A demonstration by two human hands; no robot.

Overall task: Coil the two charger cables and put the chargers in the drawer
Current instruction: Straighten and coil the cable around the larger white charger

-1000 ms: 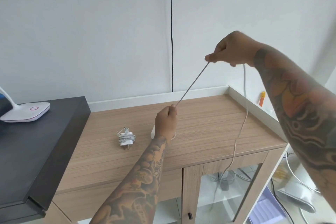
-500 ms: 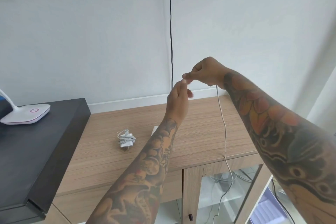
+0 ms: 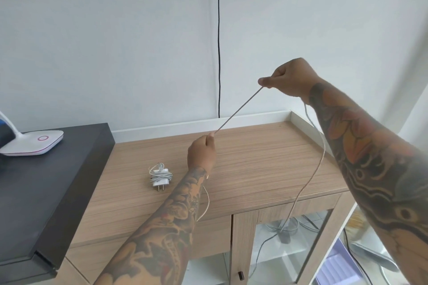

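Note:
A white charger (image 3: 160, 177) with its cable wound around it lies on the wooden cabinet top (image 3: 266, 159). A second white cable (image 3: 238, 110) is stretched taut between my hands. My left hand (image 3: 202, 151) pinches it low, just above the cabinet top; my right hand (image 3: 290, 78) pinches it higher and further right. From my right hand the cable hangs down past the cabinet's front edge toward the floor. A short loop dangles under my left wrist. This cable's charger body is hidden behind my left hand.
A black table (image 3: 53, 183) adjoins the cabinet on the left, carrying a white lamp base (image 3: 34, 143). A black wire (image 3: 218, 39) runs down the wall. Below the top sit a drawer front (image 3: 215, 231) and a glass door (image 3: 287, 247); more cables lie on the floor.
My hands met half a second ago near the wall; now they have drawn apart again, the left down to the cabinet top and the right up and right, stretching the cable.

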